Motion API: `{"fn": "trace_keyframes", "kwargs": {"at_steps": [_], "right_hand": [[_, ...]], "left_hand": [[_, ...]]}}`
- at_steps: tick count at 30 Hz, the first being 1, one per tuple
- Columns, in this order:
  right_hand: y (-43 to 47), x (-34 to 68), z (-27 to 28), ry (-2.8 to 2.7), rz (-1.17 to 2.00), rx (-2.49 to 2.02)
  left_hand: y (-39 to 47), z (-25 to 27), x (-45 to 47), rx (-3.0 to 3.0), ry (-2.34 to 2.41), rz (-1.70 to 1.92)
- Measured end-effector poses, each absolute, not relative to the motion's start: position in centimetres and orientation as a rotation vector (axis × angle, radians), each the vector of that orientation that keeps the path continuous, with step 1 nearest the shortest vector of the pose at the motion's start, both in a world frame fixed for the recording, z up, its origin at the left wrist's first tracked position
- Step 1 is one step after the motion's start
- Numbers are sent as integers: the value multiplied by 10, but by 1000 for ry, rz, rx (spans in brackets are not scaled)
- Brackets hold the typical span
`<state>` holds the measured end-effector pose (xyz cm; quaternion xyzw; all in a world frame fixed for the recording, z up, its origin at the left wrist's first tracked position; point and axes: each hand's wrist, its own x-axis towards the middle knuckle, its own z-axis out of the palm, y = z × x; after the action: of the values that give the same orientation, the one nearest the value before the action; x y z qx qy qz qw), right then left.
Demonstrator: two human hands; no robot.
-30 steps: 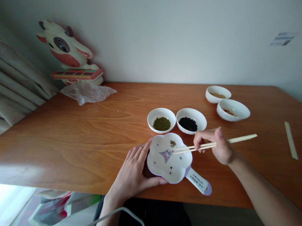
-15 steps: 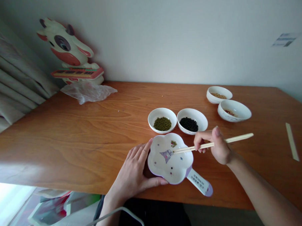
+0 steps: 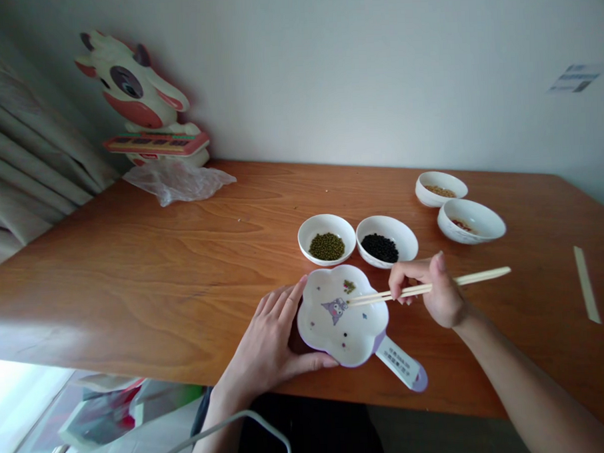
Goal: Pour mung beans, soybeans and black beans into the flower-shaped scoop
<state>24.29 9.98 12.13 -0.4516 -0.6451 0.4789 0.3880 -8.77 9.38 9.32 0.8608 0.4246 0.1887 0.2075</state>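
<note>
A flower-shaped white dish (image 3: 331,339) with a purple rim and a stubby handle rests at the table's front edge. My left hand (image 3: 274,334) grips its left side, thumb along the near rim and fingers at the far left. In my right hand (image 3: 429,288) is a pair of pale chopsticks (image 3: 479,276), their tips low inside the dish near the printed cartoon figure. A few small green beans and a dark one seem to lie in the dish among printed marks. Just beyond stand a bowl of green beans (image 3: 327,247) and a bowl of black beans (image 3: 380,248).
At the right rear are a bowl with yellowish grains (image 3: 440,190) and a bowl with reddish pieces (image 3: 470,222). A pale strip (image 3: 587,285) lies far right. A plastic bag (image 3: 180,182) and a cow toy keyboard (image 3: 153,143) sit back left. A cable (image 3: 225,427) crosses my left forearm.
The view has shifted very slightly. Both hands, the dish and the chopsticks keep almost the same positions, with the tips still in the dish.
</note>
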Motion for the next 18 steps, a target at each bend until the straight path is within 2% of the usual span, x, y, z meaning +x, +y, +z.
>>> {"fn": "trace_keyframes", "kwargs": {"at_steps": [18], "right_hand": [[99,239,129,-1472,1094,-1061]], "left_hand": [[93,94,-88,2399,1183,510]]}}
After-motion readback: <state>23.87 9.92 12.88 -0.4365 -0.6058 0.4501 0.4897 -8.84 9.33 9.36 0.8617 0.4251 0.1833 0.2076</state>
